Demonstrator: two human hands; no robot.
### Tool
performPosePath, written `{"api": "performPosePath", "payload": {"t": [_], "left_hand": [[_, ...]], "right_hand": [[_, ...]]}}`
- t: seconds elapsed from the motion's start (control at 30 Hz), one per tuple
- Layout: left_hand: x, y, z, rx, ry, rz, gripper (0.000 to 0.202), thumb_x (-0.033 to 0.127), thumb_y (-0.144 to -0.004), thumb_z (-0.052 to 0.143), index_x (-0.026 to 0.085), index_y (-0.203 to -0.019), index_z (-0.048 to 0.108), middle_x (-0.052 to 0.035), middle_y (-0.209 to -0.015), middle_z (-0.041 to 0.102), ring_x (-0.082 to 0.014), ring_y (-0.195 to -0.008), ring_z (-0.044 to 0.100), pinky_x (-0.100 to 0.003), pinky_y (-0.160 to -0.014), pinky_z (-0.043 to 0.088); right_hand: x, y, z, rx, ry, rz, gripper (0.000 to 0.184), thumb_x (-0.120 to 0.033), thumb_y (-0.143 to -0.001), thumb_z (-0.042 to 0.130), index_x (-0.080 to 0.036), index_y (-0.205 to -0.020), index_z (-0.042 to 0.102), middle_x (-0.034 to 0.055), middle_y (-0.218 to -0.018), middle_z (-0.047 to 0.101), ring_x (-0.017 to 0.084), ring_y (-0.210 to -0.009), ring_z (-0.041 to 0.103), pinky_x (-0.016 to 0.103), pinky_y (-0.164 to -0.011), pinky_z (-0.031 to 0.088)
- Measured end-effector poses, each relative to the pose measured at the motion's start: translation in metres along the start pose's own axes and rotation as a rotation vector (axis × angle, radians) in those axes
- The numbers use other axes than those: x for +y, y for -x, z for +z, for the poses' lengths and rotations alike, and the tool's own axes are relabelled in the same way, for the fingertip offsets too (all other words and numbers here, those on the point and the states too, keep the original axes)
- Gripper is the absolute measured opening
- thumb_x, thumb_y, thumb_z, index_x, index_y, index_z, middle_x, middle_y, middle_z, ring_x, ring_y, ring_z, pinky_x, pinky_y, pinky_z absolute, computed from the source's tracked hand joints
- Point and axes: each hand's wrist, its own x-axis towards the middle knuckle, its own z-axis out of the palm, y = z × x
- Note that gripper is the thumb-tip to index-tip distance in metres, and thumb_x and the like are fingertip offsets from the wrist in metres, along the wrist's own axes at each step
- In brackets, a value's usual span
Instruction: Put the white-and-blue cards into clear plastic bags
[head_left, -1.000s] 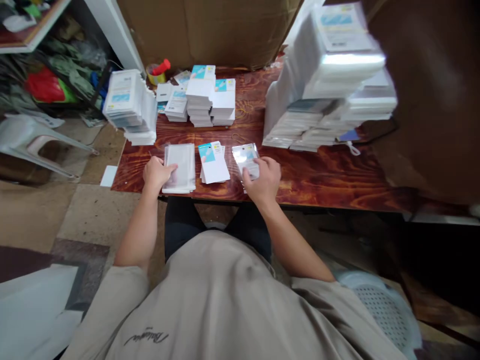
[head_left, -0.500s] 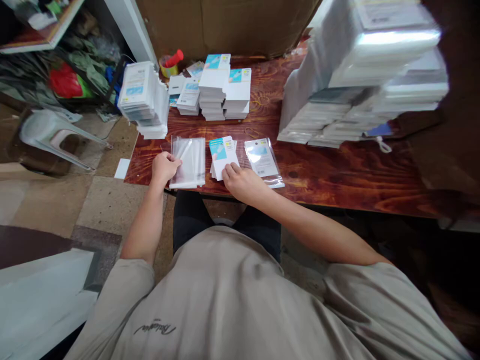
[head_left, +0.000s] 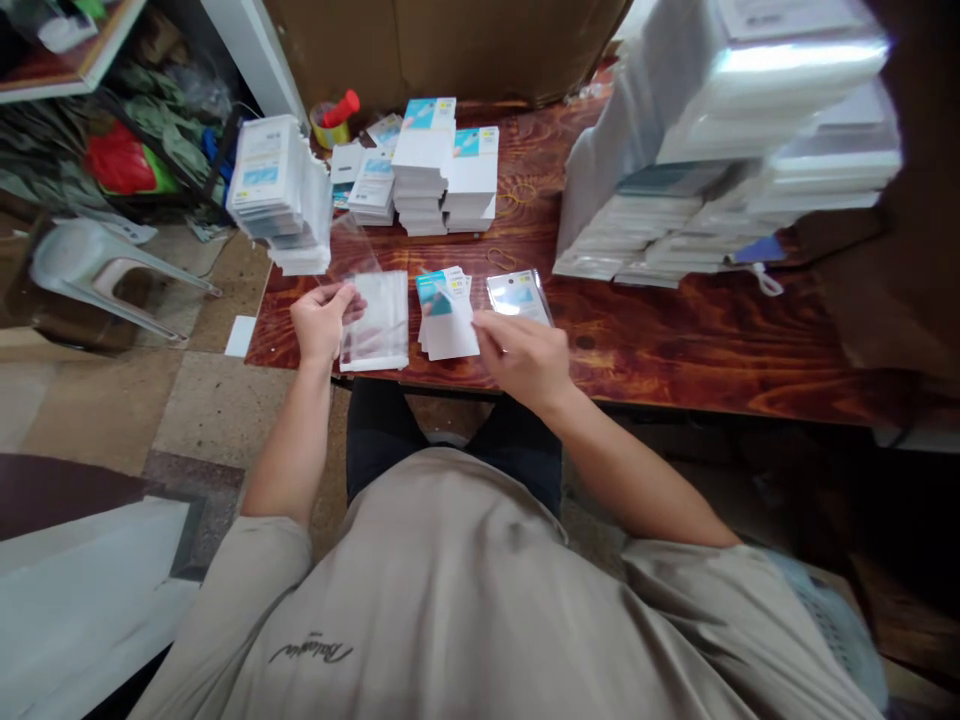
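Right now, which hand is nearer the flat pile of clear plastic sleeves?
Left. The left hand is at the upper-left edge of the pile; the right hand is off to its right, beyond the white-and-blue paper cards.

I've got the left forearm [head_left: 289, 440] stretched forward, wrist nearly straight, and the left hand [head_left: 321, 322] pinching thumb to fingers, tips turned inward. My right forearm [head_left: 637, 465] slants forward and inward; the right hand [head_left: 529, 358], palm down, points its bent fingers left.
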Motion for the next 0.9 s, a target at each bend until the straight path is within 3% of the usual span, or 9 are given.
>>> {"api": "performPosePath", "payload": {"t": [0.07,0.1,0.17,0.27,0.4,0.47,0.57,0.73,0.9], "left_hand": [[0.004,0.005,0.009,0.007,0.14,-0.062,0.027,0.035,-0.079,0.086,0.015,-0.089,0.071,-0.0043,-0.077,0.073,-0.0179,-0.068,0.074,-0.032,-0.068,0.063],[0.006,0.009,0.013,0.01,0.175,-0.075,0.028,0.036,-0.078,0.087,0.016,-0.089,0.07,-0.0038,-0.077,0.072,-0.0176,-0.068,0.074,-0.031,-0.067,0.063],[0.008,0.018,0.022,0.011,0.216,-0.096,0.032,0.04,-0.078,0.089,0.017,-0.088,0.068,-0.003,-0.078,0.072,-0.0175,-0.069,0.075,-0.03,-0.066,0.063],[0.009,0.033,0.034,0.012,0.27,-0.108,0.04,0.048,-0.079,0.089,0.019,-0.09,0.064,-0.0018,-0.077,0.071,-0.0191,-0.072,0.077,-0.029,-0.066,0.064],[0.005,0.055,0.05,-0.045,0.379,-0.182,0.041,0.054,-0.086,0.082,0.022,-0.1,0.059,-0.0033,-0.088,0.076,-0.0235,-0.091,0.08,-0.03,-0.073,0.064],[0.002,0.064,0.057,-0.136,0.432,-0.261,0.037,0.048,-0.087,0.083,0.022,-0.103,0.061,-0.0054,-0.097,0.079,-0.0246,-0.099,0.08,-0.032,-0.078,0.064],[-0.001,0.072,0.064,-0.246,0.476,-0.333,0.029,0.036,-0.085,0.085,0.019,-0.1,0.067,-0.0072,-0.097,0.081,-0.0237,-0.095,0.08,-0.033,-0.079,0.064],[-0.001,0.07,0.067,-0.174,0.491,-0.358,0.02,0.028,-0.085,0.085,0.017,-0.089,0.069,-0.0057,-0.088,0.079,-0.0202,-0.086,0.08,-0.03,-0.079,0.062],[0.002,0.073,0.066,-0.177,0.473,-0.325,0.029,0.035,-0.081,0.089,0.018,-0.09,0.067,-0.0053,-0.088,0.079,-0.0216,-0.09,0.08,-0.031,-0.082,0.063]], "right_hand": [[-0.002,0.008,-0.005,0.215,-0.255,0.227,0.035,-0.044,-0.102,0.058,-0.019,-0.089,0.079,0.0062,-0.081,0.078,0.018,-0.07,0.069,0.03,-0.067,0.053],[-0.005,0.012,-0.007,0.243,-0.402,0.345,0.037,-0.049,-0.099,0.064,-0.019,-0.083,0.079,0.0036,-0.071,0.074,0.016,-0.06,0.064,0.029,-0.059,0.05],[-0.01,0.023,-0.01,0.157,-0.673,0.553,0.04,-0.054,-0.091,0.073,-0.019,-0.074,0.076,-0.001,-0.053,0.062,0.012,-0.045,0.051,0.026,-0.045,0.04],[-0.014,0.037,-0.009,-0.01,-0.9,0.711,0.042,-0.056,-0.083,0.081,-0.018,-0.066,0.071,-0.0038,-0.044,0.052,0.009,-0.038,0.044,0.023,-0.038,0.031],[-0.008,0.045,0.0,0.026,-0.957,0.766,0.043,-0.056,-0.082,0.082,-0.018,-0.067,0.069,-0.0039,-0.045,0.053,0.008,-0.037,0.044,0.021,-0.038,0.029],[-0.004,0.045,0.004,0.047,-0.948,0.775,0.042,-0.056,-0.083,0.081,-0.018,-0.069,0.069,-0.0041,-0.045,0.053,0.007,-0.037,0.043,0.021,-0.038,0.029],[0.003,0.045,0.003,0.05,-0.917,0.783,0.042,-0.055,-0.084,0.081,-0.018,-0.068,0.068,-0.0043,-0.045,0.053,0.007,-0.036,0.043,0.02,-0.038,0.029],[0.015,0.054,-0.018,-0.051,-0.909,0.798,0.043,-0.055,-0.082,0.082,-0.017,-0.067,0.068,-0.0036,-0.043,0.053,0.007,-0.035,0.042,0.02,-0.036,0.027],[0.023,0.06,-0.03,0.001,-0.927,0.845,0.038,-0.051,-0.081,0.084,-0.017,-0.071,0.071,-0.0042,-0.044,0.054,0.008,-0.034,0.043,0.02,-0.034,0.029]]}}
